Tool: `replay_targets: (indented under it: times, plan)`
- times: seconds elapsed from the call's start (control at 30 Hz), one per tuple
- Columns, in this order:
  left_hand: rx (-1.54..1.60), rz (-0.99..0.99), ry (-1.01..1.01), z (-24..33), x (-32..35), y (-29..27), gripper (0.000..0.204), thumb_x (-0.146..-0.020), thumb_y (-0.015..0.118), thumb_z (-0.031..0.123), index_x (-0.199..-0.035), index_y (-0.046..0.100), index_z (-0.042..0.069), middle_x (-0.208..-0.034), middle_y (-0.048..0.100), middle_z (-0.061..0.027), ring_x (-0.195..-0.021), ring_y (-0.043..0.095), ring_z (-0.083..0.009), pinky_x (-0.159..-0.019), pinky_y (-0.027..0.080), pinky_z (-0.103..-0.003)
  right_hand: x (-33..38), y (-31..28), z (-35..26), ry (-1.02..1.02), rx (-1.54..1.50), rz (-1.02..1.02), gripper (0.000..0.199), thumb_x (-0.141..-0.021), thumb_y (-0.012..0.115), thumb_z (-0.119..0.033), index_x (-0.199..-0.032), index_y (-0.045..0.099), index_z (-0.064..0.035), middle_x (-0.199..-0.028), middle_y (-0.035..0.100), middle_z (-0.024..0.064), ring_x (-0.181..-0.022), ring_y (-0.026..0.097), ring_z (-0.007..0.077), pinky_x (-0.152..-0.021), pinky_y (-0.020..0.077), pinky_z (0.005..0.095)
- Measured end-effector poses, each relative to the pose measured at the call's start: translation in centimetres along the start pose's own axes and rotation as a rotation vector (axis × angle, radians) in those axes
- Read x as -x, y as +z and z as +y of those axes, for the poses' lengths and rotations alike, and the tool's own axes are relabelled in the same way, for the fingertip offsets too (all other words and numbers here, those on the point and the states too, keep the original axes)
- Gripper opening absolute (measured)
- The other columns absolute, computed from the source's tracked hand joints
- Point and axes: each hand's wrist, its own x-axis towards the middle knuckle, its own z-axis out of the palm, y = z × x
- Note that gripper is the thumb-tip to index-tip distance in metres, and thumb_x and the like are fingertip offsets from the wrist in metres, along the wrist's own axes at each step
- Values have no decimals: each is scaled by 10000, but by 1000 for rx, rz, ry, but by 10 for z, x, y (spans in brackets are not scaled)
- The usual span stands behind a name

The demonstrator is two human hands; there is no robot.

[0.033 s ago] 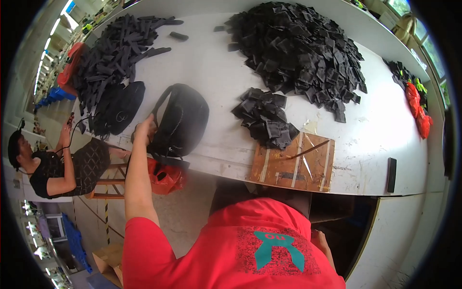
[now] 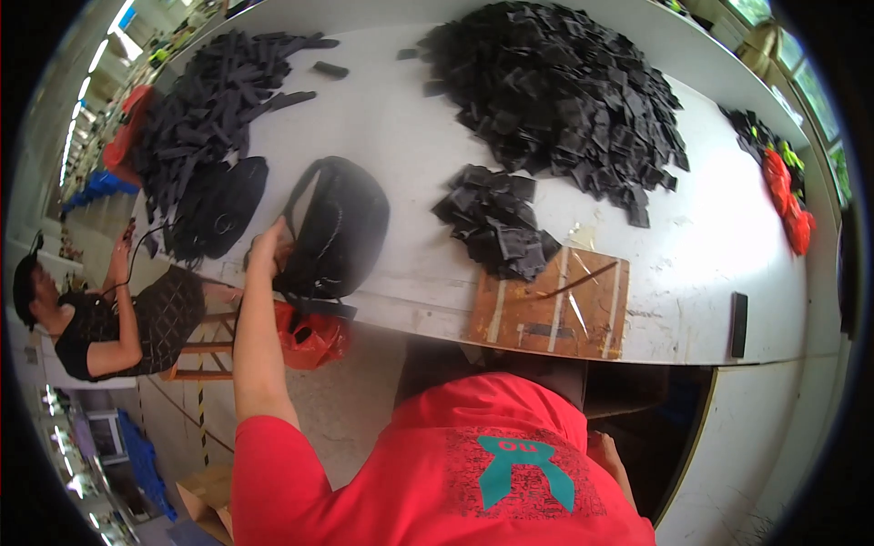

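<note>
Black bag point(image 2: 350, 227) sits on the white table point(image 2: 373, 109) near its front edge, left of centre. Left hand point(image 2: 266, 247) is at the bag's left side, just below the strap point(image 2: 299, 196). Fingers bent in toward the bag; contact side hidden, so can't tell how far closed or whether it's gripping bag or strap. Left arm reaches forward nearly straight from the red sleeve point(image 2: 278, 460), forearm crossing the table's front edge, wrist turned slightly right.

Right hand point(image 2: 606, 448) is low by the body's right side, below table level, next to the dark opening under the table. Mostly hidden by the shirt point(image 2: 401, 496); can't tell its grip or any load.

Below the front edge, beside the left forearm: red plastic bag point(image 2: 314, 344). Left of the black bag: flat black pouch point(image 2: 218, 214), at the near end of a heap of dark strips point(image 2: 205, 114). Right of it: small stack of black squares point(image 2: 499, 218), part over the wooden board point(image 2: 510, 318); big heap point(image 2: 564, 109) behind. Brown strip point(image 2: 587, 278) slants across the board. Black bar point(image 2: 739, 325) further right. Co-worker point(image 2: 105, 337) seated far left.
</note>
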Motion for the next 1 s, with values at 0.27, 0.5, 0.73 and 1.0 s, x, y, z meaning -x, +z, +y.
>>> replay_targets:
  times: [0.27,0.5,0.73,1.0]
  plan:
    - [-663,-28,202,29,83,2,402,-870,582,321,-1049,588,-38,-983,620,-162,-878,599,-267,-767,478,-347,6,-26,-15,-9,-84,97,318,-736,603,-179,-989,634,12,-870,619,252,-870,605,391,-741,500,435]
    - [-557,583,1352,40,209,85,236,-863,582,169,-965,605,-42,-912,632,-151,-765,621,-298,-738,482,-353,4,-86,-70,-76,-48,231,308,-749,599,-124,-1021,597,22,-914,618,240,-873,600,393,-746,490,427]
    - [-458,-186,1007,52,172,244,219,-840,610,170,-924,623,-32,-843,645,-150,-726,651,-181,-626,514,-304,-12,-105,-123,-302,-238,429,257,-762,586,-54,-1013,588,3,-858,615,192,-797,616,350,-706,496,398]
    - [-795,-49,716,20,112,334,300,-710,719,301,-850,644,46,-875,659,-154,-847,633,-328,-737,502,-422,2,-81,-135,-279,-311,333,228,-774,605,-64,-991,601,7,-846,619,194,-787,621,351,-690,499,397]
